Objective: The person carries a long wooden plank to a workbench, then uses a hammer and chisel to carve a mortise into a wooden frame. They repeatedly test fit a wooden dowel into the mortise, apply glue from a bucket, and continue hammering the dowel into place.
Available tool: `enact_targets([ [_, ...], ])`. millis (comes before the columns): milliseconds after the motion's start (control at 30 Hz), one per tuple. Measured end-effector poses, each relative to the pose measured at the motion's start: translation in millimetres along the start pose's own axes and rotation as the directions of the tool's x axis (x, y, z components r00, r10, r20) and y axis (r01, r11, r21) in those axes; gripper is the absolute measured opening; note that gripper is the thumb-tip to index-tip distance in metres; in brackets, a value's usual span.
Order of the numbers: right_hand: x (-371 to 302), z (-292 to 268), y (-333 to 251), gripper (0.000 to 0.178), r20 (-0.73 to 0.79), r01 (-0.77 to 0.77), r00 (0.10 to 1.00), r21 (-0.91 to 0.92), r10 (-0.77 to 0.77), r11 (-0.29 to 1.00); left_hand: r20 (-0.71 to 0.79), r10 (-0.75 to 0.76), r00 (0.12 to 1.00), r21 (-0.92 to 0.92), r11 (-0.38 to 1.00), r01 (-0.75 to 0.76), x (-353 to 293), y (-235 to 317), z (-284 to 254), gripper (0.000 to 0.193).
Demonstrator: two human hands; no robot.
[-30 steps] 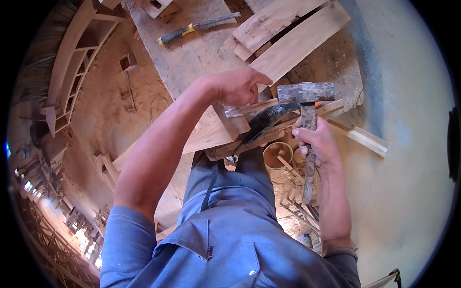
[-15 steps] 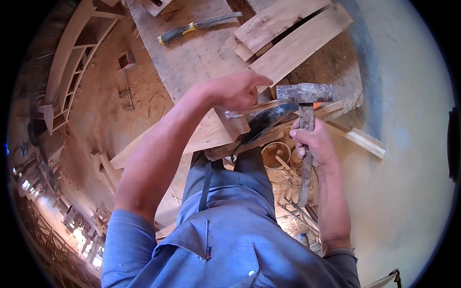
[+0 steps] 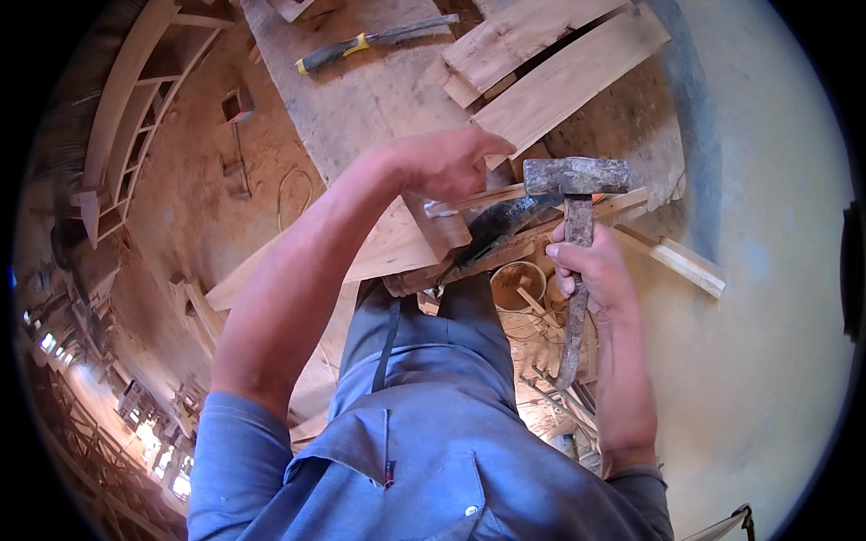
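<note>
My right hand [image 3: 591, 269] is wrapped round the worn wooden handle of a hammer [image 3: 577, 176]; its heavy, paint-flecked head points up, level with my left hand. Over the bench, my left hand [image 3: 456, 164] is closed, fingers curled under and the index side reaching toward the hammer head. Whatever it grips, if anything, is hidden beneath it. Just below that hand, a pale wooden board [image 3: 397, 239] juts off the bench edge toward the left. A dark tool or strip [image 3: 501, 230] lies beside the board, along the near edge, partly covered.
A chisel with a yellow and black handle [image 3: 334, 56] lies on the workbench [image 3: 361, 113]. Two planks [image 3: 573, 68] rest at the far right of it. Below the bench stands a bucket [image 3: 519, 284]. A curved wooden frame [image 3: 135, 117] is at the far left; a pale wall [image 3: 767, 316] borders the right.
Almost nothing differs. The view has shifted slightly; both hands and the hammer keep nearly the same positions.
</note>
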State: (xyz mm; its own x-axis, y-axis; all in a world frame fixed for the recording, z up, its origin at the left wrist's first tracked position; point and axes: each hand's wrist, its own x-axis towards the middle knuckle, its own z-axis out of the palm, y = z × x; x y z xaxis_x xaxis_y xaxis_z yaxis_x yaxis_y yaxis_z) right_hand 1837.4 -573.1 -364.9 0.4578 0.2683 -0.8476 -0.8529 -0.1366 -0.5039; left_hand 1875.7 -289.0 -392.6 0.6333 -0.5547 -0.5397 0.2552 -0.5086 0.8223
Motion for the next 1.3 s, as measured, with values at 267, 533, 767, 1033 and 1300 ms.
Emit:
enact_targets([
  [267, 2.0, 5.7, -6.5, 0.025, -0.005, 0.004, 1.0, -0.039, -0.004, 0.999, 0.019, -0.054, 0.998, 0.022, 0.998, 0.054, -1.7, 7.3, -3.0, 0.07],
  [533, 1.9, -9.3, 12.1, 0.022, -0.056, 0.054, 0.997, 0.179, -0.044, 0.982, -0.089, 0.044, 0.995, -0.053, 0.997, -0.048, 9.9, 0.4, 8.1, 0.064],
  [767, 0.3, -44.2, 37.3, 0.023, -0.141, 0.096, 0.989, 0.374, -0.045, 0.922, -0.11, 0.04, 0.993, -0.132, 0.99, -0.055, 20.3, 18.8, 10.9, 0.062],
  [1033, 11.6, -70.8, 34.3, 0.019, -0.183, 0.17, 0.978, 0.419, -0.1, 0.892, -0.306, -0.123, 0.944, -0.27, 0.962, 0.037, 15.1, -4.6, 16.9, 0.056],
  [1300, 75.7, -136.5, -4.5, 0.014, -0.206, 0.149, 0.973, 0.204, -0.107, 0.968, -0.932, -0.278, 0.234, -0.336, 0.904, -0.264, -50.6, -52.8, 23.7, 0.046],
])
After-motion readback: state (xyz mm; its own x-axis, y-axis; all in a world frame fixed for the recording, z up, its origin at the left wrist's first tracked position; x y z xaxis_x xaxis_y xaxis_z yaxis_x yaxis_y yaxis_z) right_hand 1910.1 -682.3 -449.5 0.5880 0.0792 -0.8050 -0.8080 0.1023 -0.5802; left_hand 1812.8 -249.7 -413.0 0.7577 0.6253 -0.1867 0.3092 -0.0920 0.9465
